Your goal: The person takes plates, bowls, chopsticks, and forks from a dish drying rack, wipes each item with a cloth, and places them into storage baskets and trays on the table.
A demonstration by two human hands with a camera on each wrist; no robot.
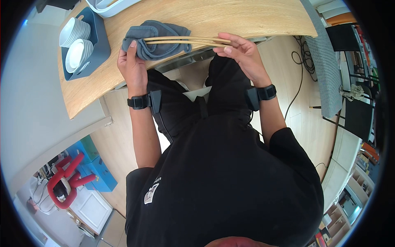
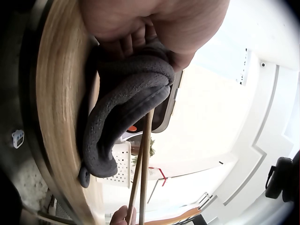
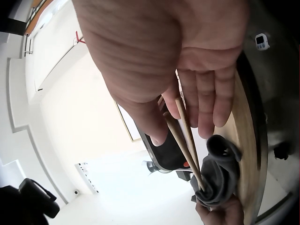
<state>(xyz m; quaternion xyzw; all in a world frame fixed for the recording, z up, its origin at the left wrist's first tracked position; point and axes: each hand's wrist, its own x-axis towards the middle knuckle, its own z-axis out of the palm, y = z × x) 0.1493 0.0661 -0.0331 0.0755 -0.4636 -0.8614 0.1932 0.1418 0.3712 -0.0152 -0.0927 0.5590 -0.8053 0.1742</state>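
Wooden chopsticks [image 1: 187, 40], a thin pale pair, lie level across a folded grey cloth [image 1: 158, 39] at the near edge of the curved light-wood counter [image 1: 247, 16]. Right hand [image 1: 240, 53]: grip pinches the chopstick ends between thumb and fingers. Left hand [image 1: 132, 66]: grip closed around the cloth, which wraps the far tips. Grey tray [image 1: 101, 43] with stacked white bowls [image 1: 76, 51] sits to the left.

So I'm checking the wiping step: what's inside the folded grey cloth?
The ends of the chopsticks go into the grey cloth, which the left hand grips; the right hand holds the other ends. The tips are covered.
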